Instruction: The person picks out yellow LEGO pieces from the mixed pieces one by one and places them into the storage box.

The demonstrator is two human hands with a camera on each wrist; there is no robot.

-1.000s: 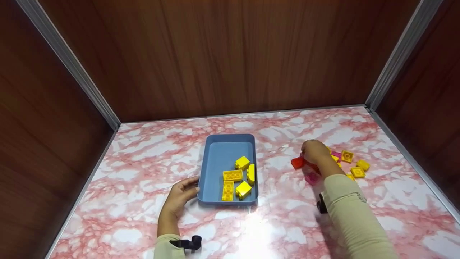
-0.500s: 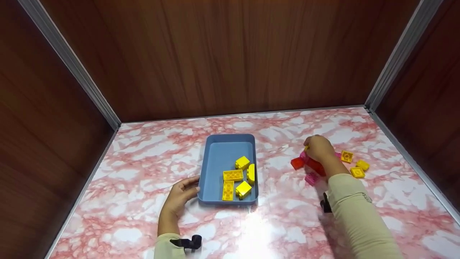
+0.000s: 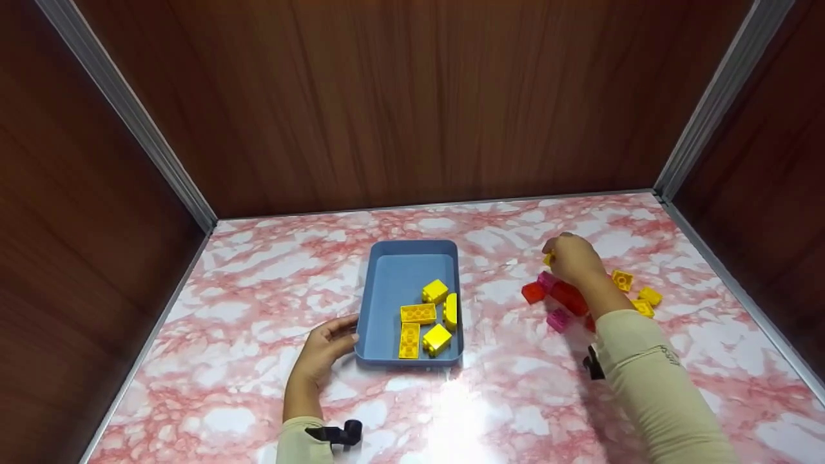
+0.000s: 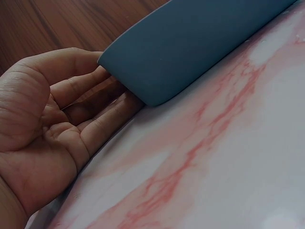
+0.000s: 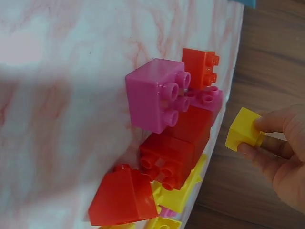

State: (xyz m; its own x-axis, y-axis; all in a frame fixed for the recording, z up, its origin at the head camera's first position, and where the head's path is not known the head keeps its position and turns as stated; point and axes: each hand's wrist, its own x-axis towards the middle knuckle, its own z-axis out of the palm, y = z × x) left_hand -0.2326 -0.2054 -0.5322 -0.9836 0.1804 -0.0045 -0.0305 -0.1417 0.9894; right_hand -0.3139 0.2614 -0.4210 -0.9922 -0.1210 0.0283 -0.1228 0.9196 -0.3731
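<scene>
In the head view, my left hand point(image 3: 321, 351) rests against the left side of a blue tray point(image 3: 399, 246). The left wrist view has its thumb at the tray's rim and relaxed fingers along the outer wall, their tips hidden. My right hand point(image 3: 575, 259) pinches a small yellow toy building brick point(image 5: 242, 128) between thumb and fingers, beyond the loose bricks. Below it lie a red brick point(image 3: 533, 292), a larger red block point(image 3: 568, 297) and a pink brick point(image 3: 558, 319). Several yellow bricks, such as a rectangular one point(image 3: 417, 314), lie in the tray's near right part.
More yellow bricks point(image 3: 650, 296) lie right of my right forearm, which hides part of the pile. A pink-and-white marbled table point(image 3: 258, 270) carries everything. Brown wood-look panels point(image 3: 412, 103) with metal edging close off the back and both sides.
My right hand has drawn a yellow brick out of the pile and moved away from me, uncovering red and pink bricks. My left hand and the tray stay in place.
</scene>
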